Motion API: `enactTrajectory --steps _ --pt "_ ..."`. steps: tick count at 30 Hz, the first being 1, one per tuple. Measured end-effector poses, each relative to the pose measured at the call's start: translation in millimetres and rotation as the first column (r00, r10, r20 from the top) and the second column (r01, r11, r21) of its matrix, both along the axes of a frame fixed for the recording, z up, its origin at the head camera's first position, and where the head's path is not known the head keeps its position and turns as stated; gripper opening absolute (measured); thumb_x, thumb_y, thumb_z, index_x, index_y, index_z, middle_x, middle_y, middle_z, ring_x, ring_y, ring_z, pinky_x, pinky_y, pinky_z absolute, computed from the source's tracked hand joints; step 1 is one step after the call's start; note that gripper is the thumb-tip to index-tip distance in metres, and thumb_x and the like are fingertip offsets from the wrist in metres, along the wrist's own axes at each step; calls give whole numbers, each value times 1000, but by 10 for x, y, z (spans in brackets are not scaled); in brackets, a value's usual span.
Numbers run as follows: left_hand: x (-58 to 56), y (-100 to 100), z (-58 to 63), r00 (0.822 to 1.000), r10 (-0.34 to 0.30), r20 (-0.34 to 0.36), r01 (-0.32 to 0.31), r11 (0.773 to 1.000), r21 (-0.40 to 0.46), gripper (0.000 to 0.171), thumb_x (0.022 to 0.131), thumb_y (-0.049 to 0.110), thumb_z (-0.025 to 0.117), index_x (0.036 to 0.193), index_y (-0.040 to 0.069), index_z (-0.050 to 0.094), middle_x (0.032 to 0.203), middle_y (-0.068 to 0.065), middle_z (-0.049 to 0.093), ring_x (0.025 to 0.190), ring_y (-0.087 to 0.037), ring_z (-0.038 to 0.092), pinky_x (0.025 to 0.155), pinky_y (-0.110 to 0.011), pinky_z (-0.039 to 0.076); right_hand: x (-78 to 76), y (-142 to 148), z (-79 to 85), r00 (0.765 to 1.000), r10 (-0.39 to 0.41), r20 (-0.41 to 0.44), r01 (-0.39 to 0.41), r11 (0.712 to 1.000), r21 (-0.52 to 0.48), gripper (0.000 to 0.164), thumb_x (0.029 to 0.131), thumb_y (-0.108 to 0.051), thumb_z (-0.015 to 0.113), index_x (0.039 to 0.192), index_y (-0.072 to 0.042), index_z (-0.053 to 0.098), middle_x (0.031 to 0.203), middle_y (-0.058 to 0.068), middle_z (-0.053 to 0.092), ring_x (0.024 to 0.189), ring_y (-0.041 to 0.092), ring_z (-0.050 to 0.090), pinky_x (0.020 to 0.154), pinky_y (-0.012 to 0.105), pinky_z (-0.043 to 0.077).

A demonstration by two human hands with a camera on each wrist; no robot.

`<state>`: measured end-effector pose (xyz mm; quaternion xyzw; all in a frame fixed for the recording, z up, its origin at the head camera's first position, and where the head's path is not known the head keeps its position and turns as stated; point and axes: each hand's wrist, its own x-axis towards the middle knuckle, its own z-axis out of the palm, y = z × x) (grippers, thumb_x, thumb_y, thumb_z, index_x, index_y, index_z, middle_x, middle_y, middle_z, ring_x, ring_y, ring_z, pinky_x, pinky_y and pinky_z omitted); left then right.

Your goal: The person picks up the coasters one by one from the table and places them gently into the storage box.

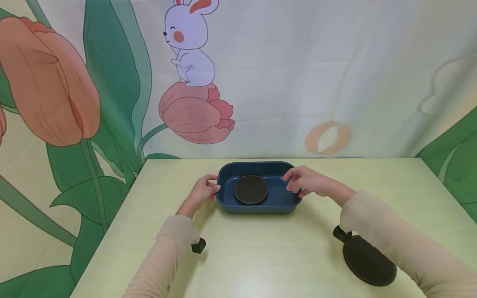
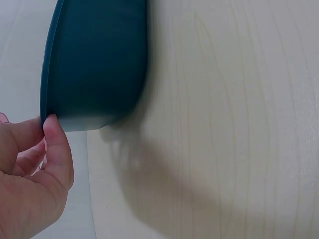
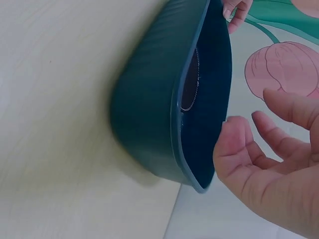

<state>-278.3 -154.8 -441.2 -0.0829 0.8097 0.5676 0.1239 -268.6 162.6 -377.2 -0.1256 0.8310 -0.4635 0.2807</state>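
Note:
A dark blue rectangular basin (image 1: 257, 210) with rounded corners sits near the table's back edge. Inside it, towards the left, lies a round black disc (image 1: 251, 190). At the basin's left end, my left hand (image 1: 203, 188) pinches the rim between thumb and finger; the left wrist view shows this grip closely. My right hand (image 1: 303, 181) is at the opposite end, over the rim, fingers loosely bent and apart. In the right wrist view its thumb (image 3: 233, 137) is close to the rim, and nothing is held between thumb and fingers.
Another round black disc (image 1: 369, 260) lies on the pale wooden table (image 1: 261, 256) at the front right, partly covered by my right sleeve. Small black pieces show beside the left sleeve (image 1: 198, 246) and the right sleeve (image 1: 340, 234). A printed curtain (image 1: 275, 82) hangs behind.

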Motion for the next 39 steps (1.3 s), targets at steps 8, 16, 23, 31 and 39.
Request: enactTrajectory --steps 8,16,23,31,39 --pt "-58 -21 -119 999 -13 -43 13 1000 1 34 85 6 55 118 5 46 85 -11 50 62 -17 50 57 -26 48 106 229 34 998 64 -8 -63 997 42 31 82 -7 55 111 1 47 82 5 53 77 20 53 63 31 45" --pt "-2 16 -23 1000 -1 -10 1 1000 -8 37 87 4 52 123 3 43 86 -9 47 60 -13 47 54 -20 45 270 441 41 995 92 -37 -90 995 45 34 81 -12 61 110 0 48 87 7 53 77 18 52 64 32 44" --pt "0 4 -19 1000 -10 -16 10 1000 -7 38 87 4 53 123 2 43 86 -9 47 59 -13 48 54 -21 46 366 674 -30 996 84 -33 -81 994 76 35 79 -16 64 108 -2 49 90 9 53 79 18 52 64 33 43" --pt "-2 15 -26 1000 3 -10 -3 1000 -7 37 87 4 52 123 4 43 86 -8 48 62 -14 48 56 -21 46 405 905 -188 997 77 -15 -75 992 105 39 78 -16 65 110 -2 48 90 10 52 76 19 51 61 31 42" --pt "13 19 3 1000 -4 -12 4 1000 -7 38 87 4 52 125 3 43 87 -8 47 63 -14 49 57 -23 46 479 1126 -367 996 89 -4 -87 982 168 38 79 -9 62 113 0 47 94 16 50 69 17 48 53 26 36"
